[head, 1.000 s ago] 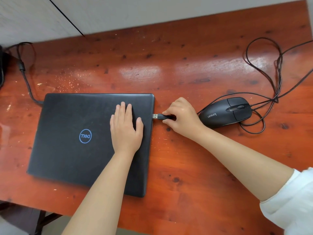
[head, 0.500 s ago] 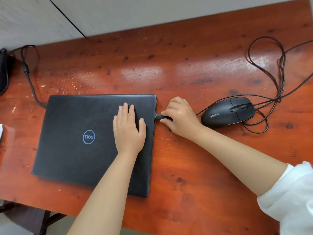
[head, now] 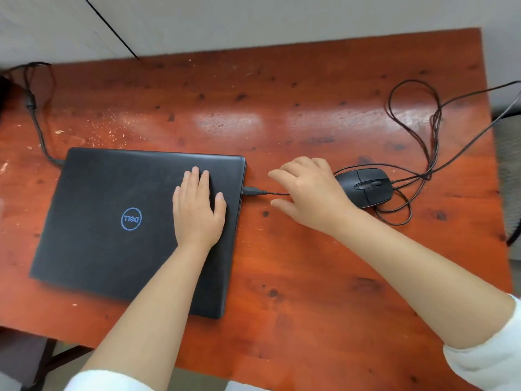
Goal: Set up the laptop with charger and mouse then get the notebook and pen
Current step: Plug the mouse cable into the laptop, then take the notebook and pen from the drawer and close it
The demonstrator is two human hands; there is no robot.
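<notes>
A closed black laptop (head: 112, 221) with a blue logo lies on the red-brown wooden table (head: 282, 122). My left hand (head: 198, 210) rests flat on its lid near the right edge. The mouse's USB plug (head: 250, 191) sits in the laptop's right side. My right hand (head: 307, 193) hovers open just right of the plug, over the thin cable, holding nothing. The black wired mouse (head: 366, 187) lies right behind that hand. A charger cable (head: 39, 131) runs into the laptop's back left corner. No notebook or pen is in view.
The mouse's cable (head: 434, 119) lies in loose loops at the table's right side and trails off the right edge. A dark object (head: 4, 88) sits at the far left edge. A wall runs along the table's far side.
My right hand pushed the USB plug into the laptop's side, let go of it and drew back to the right with its fingers apart. My left hand stayed on the lid.
</notes>
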